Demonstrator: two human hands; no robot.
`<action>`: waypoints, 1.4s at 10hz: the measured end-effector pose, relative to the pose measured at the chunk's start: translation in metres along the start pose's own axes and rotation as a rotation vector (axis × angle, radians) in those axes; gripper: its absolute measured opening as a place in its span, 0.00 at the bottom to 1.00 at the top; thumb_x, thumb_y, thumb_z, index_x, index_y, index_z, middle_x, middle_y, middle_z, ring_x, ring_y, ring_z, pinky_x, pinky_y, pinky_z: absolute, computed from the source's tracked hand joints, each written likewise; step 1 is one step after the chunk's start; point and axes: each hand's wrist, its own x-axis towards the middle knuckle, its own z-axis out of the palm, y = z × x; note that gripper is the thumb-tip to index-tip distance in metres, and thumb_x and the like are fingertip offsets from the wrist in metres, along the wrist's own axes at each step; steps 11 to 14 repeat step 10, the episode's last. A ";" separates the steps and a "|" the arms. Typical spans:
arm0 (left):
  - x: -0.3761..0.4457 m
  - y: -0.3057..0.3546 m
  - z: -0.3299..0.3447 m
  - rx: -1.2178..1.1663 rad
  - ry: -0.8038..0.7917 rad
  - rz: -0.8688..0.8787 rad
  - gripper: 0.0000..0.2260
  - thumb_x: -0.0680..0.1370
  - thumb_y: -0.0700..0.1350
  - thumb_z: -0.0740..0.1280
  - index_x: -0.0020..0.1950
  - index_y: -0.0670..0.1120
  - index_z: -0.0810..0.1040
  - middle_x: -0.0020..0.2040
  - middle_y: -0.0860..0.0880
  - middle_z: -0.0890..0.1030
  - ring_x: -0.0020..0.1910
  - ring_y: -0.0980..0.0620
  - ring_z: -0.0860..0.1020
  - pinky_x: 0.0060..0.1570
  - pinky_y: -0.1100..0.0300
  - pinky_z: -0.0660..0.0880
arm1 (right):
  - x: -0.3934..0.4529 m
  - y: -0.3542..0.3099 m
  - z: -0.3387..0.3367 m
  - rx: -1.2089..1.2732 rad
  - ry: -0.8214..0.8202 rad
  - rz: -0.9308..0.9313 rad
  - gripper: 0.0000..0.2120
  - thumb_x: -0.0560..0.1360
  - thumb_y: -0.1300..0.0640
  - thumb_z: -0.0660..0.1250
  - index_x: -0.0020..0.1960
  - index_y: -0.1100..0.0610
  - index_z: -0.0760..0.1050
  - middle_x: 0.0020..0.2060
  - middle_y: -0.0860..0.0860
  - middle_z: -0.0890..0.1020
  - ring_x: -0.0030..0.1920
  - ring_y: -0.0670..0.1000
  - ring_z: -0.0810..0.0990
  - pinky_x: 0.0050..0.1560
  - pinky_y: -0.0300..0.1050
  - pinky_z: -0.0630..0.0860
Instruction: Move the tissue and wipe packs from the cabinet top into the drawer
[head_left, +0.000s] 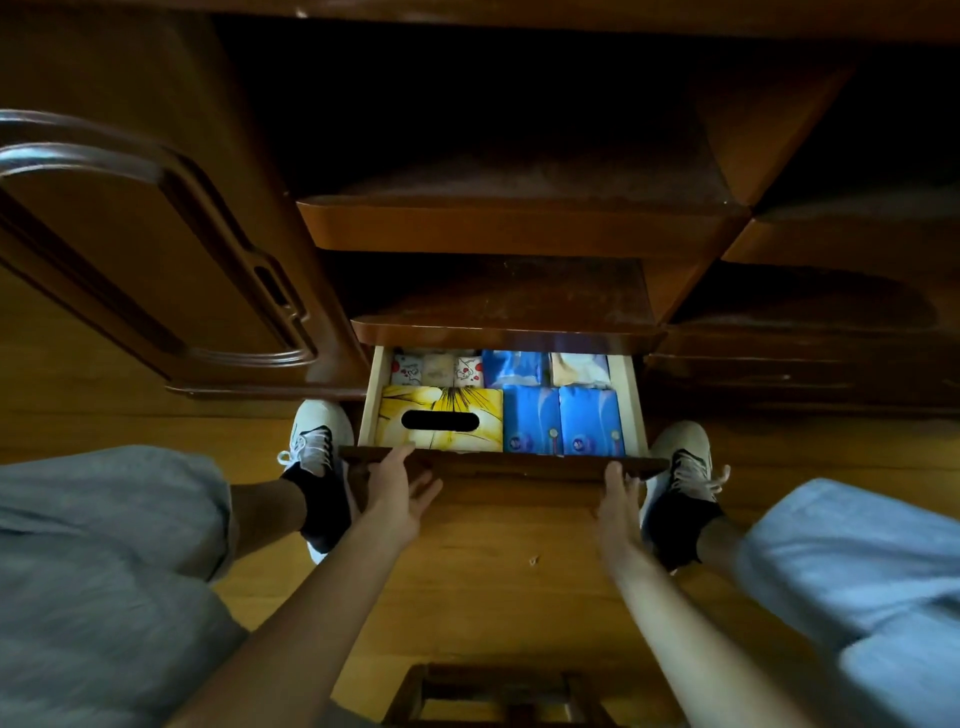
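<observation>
Down at the bottom of the wooden cabinet (156, 270), the drawer (631, 405) is sitting pulled out, its pale inner walls showing and its dark front panel (498, 463) facing the person. Both bare hands are resting against that front panel with fingers spread wide and nothing held: the left hand (397, 486) is lying at about seven o'clock from the drawer's middle, its fingertips reaching over the top edge of the panel, and the right hand (618, 499) is lying at about five o'clock, its fingertips touching the panel's edge.

Inside the drawer the packs are lying flat and close together. A yellow tissue box (441, 420) with a dark oval slot is filling the near left part. Just beside it, toward three o'clock, two blue tissue packs (561, 421) are sitting side by side, touching each other. Behind the yellow box, toward twelve o'clock, three small printed tissue packs (437, 370) are lining up in a row, white with red marks. To their right another blue pack (511, 366) is lying, and at the far right corner a beige pack (579, 369) is partly tucked under the shelf edge above.

The person's white sneakers (317, 431) are standing on the wooden floor (498, 571) on either side of the drawer. A wooden stool (498, 696) is showing at six o'clock.
</observation>
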 end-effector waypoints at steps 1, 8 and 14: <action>0.004 -0.003 0.002 -0.062 -0.079 -0.006 0.23 0.78 0.34 0.67 0.69 0.50 0.69 0.59 0.39 0.77 0.58 0.39 0.79 0.53 0.45 0.81 | 0.007 -0.004 0.004 -0.164 -0.028 -0.004 0.28 0.85 0.57 0.62 0.81 0.61 0.56 0.74 0.65 0.69 0.70 0.68 0.72 0.69 0.65 0.72; 0.096 0.077 0.092 0.135 -0.248 0.059 0.18 0.78 0.33 0.63 0.66 0.43 0.66 0.49 0.39 0.86 0.49 0.43 0.85 0.48 0.50 0.83 | 0.109 -0.106 0.096 0.032 -0.076 0.030 0.43 0.82 0.68 0.62 0.83 0.45 0.41 0.51 0.52 0.79 0.56 0.53 0.84 0.62 0.57 0.80; 0.062 0.107 0.069 0.733 -0.073 0.211 0.04 0.81 0.40 0.64 0.49 0.44 0.78 0.57 0.38 0.82 0.54 0.40 0.82 0.55 0.46 0.80 | 0.074 -0.136 0.071 -0.332 -0.179 0.035 0.13 0.82 0.58 0.67 0.65 0.56 0.74 0.61 0.54 0.83 0.51 0.52 0.86 0.55 0.51 0.82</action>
